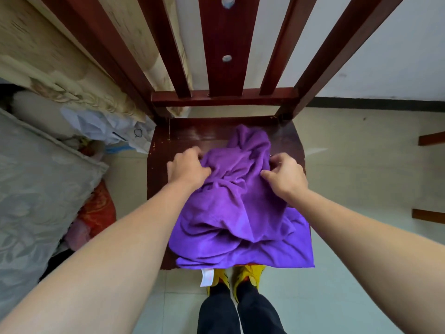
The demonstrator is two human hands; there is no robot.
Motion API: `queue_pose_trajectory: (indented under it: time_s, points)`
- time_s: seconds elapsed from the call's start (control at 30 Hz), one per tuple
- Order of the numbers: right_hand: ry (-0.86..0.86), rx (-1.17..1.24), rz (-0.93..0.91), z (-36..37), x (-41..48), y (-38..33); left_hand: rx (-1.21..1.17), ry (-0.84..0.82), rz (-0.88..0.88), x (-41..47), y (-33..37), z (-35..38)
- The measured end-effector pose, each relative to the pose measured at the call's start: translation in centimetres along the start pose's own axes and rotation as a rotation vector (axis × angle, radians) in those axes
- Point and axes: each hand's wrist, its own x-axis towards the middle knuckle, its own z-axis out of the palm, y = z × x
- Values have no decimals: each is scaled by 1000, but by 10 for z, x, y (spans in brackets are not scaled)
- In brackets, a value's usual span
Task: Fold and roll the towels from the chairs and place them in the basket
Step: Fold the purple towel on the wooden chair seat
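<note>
A crumpled purple towel [240, 213] lies on the seat of a dark red wooden chair [163, 150], its front edge and a white label hanging over the seat's near edge. My left hand [187, 168] grips the towel's left side near the middle of the seat, fingers curled into the cloth. My right hand [285, 174] pinches the towel's right side at the same height. No basket is in view.
The chair's slatted back [224, 44] rises ahead against a white wall. A mattress [31, 169] and a patterned bed edge with bags and red cloth crowd the left. Pale tiled floor [361, 177] lies to the right, with two wooden bars at the far right. My feet in yellow slippers stand below the seat.
</note>
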Motion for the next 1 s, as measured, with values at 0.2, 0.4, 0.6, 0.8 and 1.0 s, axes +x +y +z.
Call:
queue_pose_trajectory:
  time_s: [0.2,0.4,0.6,0.8,1.0]
  points:
    - [120,-90,117,-13,-38,36,-200,182,-144,-36,-26,-2]
    - [21,-283,86,-24,-43,36,-379,-143,-263,-31,-41,-8]
    - [-56,-75,-163,2,-7,-41,-828,-83,-284,-17,-17,-13]
    - [-90,-249,-98,0,3,-49,-850,-114,-144,-15,-18,-33]
    - [192,118,-13,-23,10,-39,-751,-290,-26,-11,-14,-45]
